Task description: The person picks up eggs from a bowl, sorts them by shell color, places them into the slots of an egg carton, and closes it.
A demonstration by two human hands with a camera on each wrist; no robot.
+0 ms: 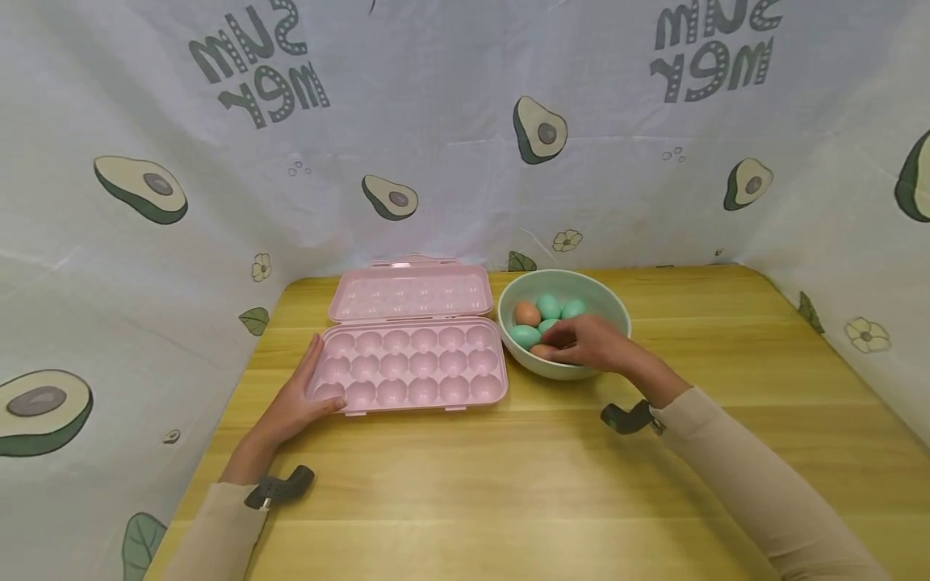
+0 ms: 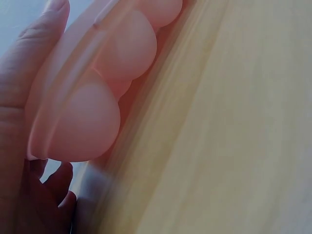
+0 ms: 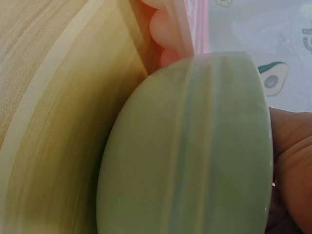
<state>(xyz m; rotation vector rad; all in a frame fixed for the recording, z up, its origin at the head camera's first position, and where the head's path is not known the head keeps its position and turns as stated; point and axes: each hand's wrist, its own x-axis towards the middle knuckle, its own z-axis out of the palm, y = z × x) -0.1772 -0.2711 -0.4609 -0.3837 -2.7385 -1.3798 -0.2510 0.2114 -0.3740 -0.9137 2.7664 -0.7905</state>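
A pink plastic egg carton lies open on the table, its lid folded back and its rows of round cups bare. My left hand grips the carton's left end, thumb over the near corner and fingers along the side. In the left wrist view the thumb lies along the rim and the fingertips curl below the end cup. To the right stands a pale green bowl holding green eggs and brown eggs. Reaching inside it, my right hand pinches a brown egg; its fingertips are partly hidden.
The wooden table spreads in front of the carton and bowl. Behind and at both sides hangs a white cloth printed with avocados. The bowl stands right against the carton's right end.
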